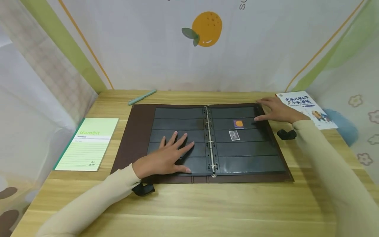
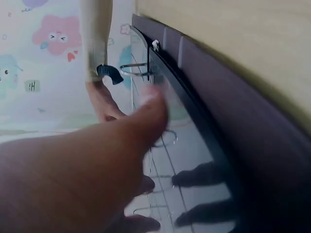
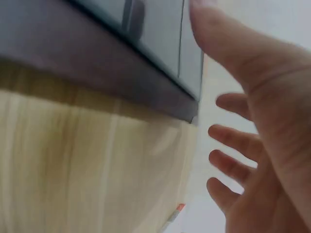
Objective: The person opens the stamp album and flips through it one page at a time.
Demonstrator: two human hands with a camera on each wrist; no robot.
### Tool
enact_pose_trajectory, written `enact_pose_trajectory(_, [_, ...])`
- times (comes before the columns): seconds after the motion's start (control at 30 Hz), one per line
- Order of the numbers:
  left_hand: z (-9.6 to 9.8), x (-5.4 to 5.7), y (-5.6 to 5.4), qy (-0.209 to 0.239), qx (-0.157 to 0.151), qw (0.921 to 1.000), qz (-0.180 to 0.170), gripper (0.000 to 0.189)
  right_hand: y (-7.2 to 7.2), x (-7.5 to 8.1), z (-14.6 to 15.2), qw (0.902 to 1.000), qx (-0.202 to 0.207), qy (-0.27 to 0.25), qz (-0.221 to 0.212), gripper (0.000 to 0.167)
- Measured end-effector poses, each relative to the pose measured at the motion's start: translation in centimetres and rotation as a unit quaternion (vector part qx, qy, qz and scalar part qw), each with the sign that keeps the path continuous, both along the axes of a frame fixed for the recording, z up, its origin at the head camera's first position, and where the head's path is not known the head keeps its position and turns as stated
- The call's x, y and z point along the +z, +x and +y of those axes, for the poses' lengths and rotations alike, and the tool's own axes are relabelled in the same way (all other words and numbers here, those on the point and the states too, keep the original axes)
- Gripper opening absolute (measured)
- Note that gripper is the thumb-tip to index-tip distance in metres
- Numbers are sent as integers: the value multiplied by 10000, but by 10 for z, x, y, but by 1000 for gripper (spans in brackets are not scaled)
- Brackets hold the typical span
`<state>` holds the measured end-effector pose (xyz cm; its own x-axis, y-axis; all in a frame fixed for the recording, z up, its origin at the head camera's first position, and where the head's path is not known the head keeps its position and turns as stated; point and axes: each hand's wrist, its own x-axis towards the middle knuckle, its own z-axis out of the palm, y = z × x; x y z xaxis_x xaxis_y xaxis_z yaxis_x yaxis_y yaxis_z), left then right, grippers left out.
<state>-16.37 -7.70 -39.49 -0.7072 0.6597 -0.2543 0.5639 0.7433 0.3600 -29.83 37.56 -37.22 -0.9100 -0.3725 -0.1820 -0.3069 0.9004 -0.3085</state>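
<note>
A ring-binder stamp album (image 1: 130,138) with a dark brown cover lies spread on the table, its black pocket pages on either side of the metal rings (image 1: 210,144). On the right page are an orange-and-purple stamp (image 1: 238,124) and a grey stamp with a white border (image 1: 234,135). My left hand (image 1: 165,158) is over the lower left page, fingers spread; dark reflections of its fingers show on the page in the left wrist view. At the album's upper right corner is my right hand (image 1: 276,110), thumb over the page's edge and fingers extended, holding nothing.
A green notepad (image 1: 86,144) lies left of the album. Behind the album is a pale green pen (image 1: 142,97). A white booklet (image 1: 308,110) sits at the back right, partly behind my right hand. A printed curtain (image 1: 148,49) hangs along the table's back edge.
</note>
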Motion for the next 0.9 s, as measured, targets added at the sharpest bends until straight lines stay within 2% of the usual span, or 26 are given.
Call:
enact_pose_trajectory(0.17, [5,-3,1,-90,51,9996,-266,92,-3,-2,5,9996,34,93,-269,96])
enact_pose_trajectory(0.4, [6,-4,0,0,67,9997,-254,92,-2,0,5,9998,32,192,-79,91])
enact_pose_trajectory(0.63, [7,-2,3,25,42,9997,-257,92,0,-3,5,9999,-3,84,77,94])
enact_pose_trajectory(0.77, [8,-1,3,31,30,9997,-226,91,3,-6,4,9991,-166,-395,73,96])
enact_pose_trajectory(0.9, [7,0,3,2,16,9998,-222,92,10,-10,2,9928,-455,-1099,-134,93])
